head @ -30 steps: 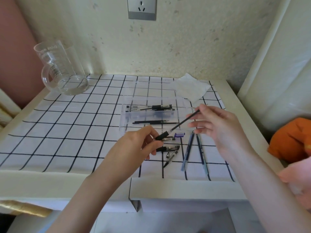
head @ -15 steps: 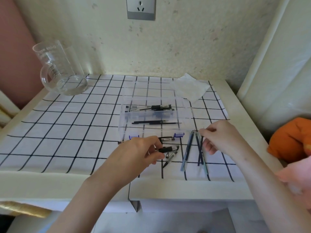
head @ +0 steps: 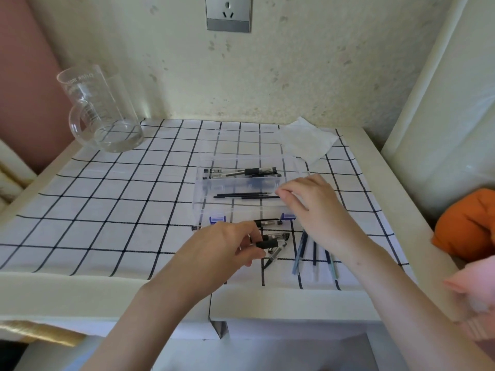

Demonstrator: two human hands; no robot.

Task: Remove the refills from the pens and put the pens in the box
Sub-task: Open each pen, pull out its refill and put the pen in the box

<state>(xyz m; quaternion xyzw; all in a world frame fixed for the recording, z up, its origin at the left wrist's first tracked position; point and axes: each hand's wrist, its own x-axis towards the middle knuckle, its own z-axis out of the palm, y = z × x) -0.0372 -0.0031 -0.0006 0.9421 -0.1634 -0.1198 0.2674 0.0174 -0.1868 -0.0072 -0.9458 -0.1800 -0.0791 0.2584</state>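
A clear plastic box [head: 199, 202] lies open on the checked cloth. Pens [head: 241, 171] lie in its far part and two black refills [head: 238, 195] in its near part. My left hand [head: 225, 250] pinches a short black pen piece [head: 267, 244] just in front of the box. Beside it lie clear pen barrels [head: 269, 223] [head: 278, 236] and a pen tip section [head: 274, 255]. My right hand [head: 316, 207] hovers over the box's right end, fingertips at the end of a black refill; a grip is not discernible. Blue and dark refills [head: 300, 250] lie on the cloth under my right wrist.
A glass measuring jug [head: 99, 113] stands at the back left. A white tissue [head: 305, 141] lies behind the box at the right. An orange cushion [head: 466, 223] and something pink [head: 471, 290] sit off the table's right edge. A wall socket [head: 228, 13] is above.
My right hand drew a black refill out of the pen, laid it with the refills on the cloth, then moved up-left to the box. My left hand keeps the black pen piece.
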